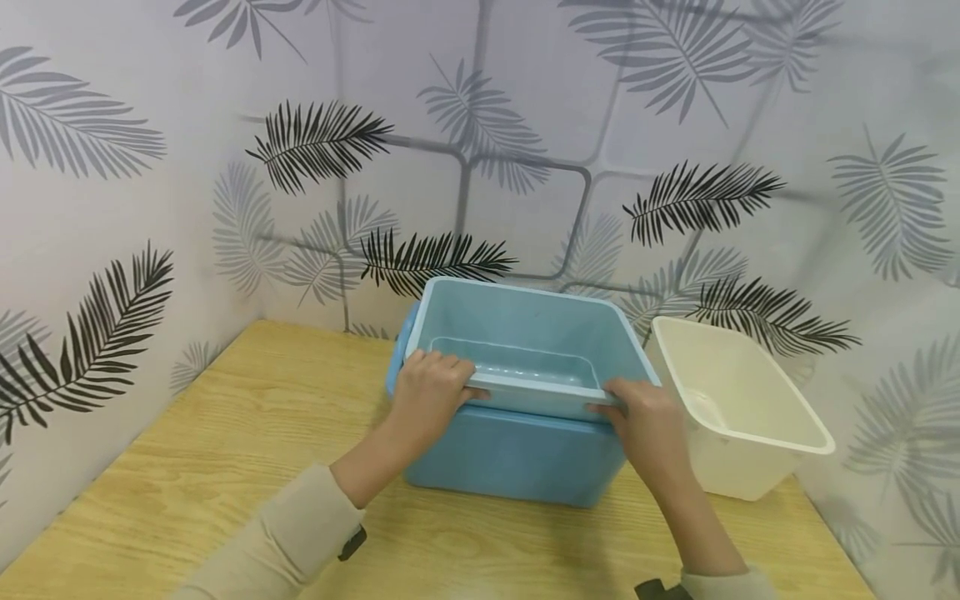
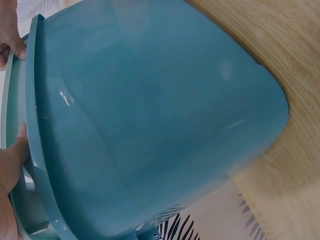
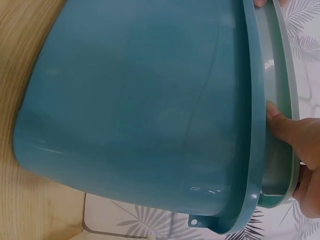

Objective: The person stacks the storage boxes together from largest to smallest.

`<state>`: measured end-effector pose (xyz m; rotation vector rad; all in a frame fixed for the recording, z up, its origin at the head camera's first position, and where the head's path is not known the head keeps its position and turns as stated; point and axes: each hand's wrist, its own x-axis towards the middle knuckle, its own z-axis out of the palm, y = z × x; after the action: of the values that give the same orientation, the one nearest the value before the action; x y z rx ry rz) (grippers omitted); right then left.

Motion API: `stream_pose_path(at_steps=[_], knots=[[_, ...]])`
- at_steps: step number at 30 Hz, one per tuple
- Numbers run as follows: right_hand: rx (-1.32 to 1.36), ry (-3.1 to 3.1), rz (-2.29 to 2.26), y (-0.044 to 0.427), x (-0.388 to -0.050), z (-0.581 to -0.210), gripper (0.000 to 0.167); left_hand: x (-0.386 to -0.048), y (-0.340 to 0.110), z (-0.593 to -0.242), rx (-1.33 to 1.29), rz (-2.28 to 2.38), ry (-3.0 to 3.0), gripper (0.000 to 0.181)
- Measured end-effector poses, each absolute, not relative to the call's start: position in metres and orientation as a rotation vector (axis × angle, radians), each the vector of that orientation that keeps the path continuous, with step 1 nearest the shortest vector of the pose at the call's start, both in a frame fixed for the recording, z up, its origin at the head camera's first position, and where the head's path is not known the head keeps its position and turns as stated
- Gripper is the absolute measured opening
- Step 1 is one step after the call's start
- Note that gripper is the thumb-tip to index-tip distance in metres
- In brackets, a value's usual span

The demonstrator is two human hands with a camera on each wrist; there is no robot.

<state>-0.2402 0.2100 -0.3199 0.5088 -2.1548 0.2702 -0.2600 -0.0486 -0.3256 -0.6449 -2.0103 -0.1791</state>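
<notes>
A light blue plastic bin (image 1: 525, 325) sits nested inside a darker blue bin (image 1: 517, 454), its rim standing above the lower one's rim. Inside, the light blue bin holds nothing that I can see. My left hand (image 1: 431, 387) grips its front rim toward the left corner, thumb under the edge. Toward the right corner my right hand (image 1: 648, 421) holds the same rim, fingers over it. In the right wrist view, the thumb (image 3: 280, 122) presses the light blue bin's outer wall just above the darker bin's rim (image 3: 257, 125).
A cream bin (image 1: 742, 392) stands close on the right of the blue bins, at the table's right edge. The wood-grain table (image 1: 247, 467) extends to the left and front. Behind it hangs a leaf-patterned covering (image 1: 525, 208).
</notes>
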Motion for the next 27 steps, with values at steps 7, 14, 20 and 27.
stream_pose_path(at_steps=[7,14,20,27], knots=[[0.511,-2.161,0.272,0.212,-0.241,-0.326,0.026,-0.260,-0.048,-0.329,-0.652,-0.185,-2.033,0.040],[0.512,-2.163,0.268,0.213,-0.242,-0.331,0.027,-0.261,-0.047,-0.334,-0.646,-0.189,-2.054,0.039],[0.497,-2.206,0.274,0.213,-0.240,-0.332,0.025,-0.262,-0.047,-0.337,-0.646,-0.193,-2.063,0.039],[0.496,-2.247,0.285,0.213,-0.235,-0.328,0.024,-0.261,-0.046,-0.335,-0.655,-0.241,-2.069,0.037]])
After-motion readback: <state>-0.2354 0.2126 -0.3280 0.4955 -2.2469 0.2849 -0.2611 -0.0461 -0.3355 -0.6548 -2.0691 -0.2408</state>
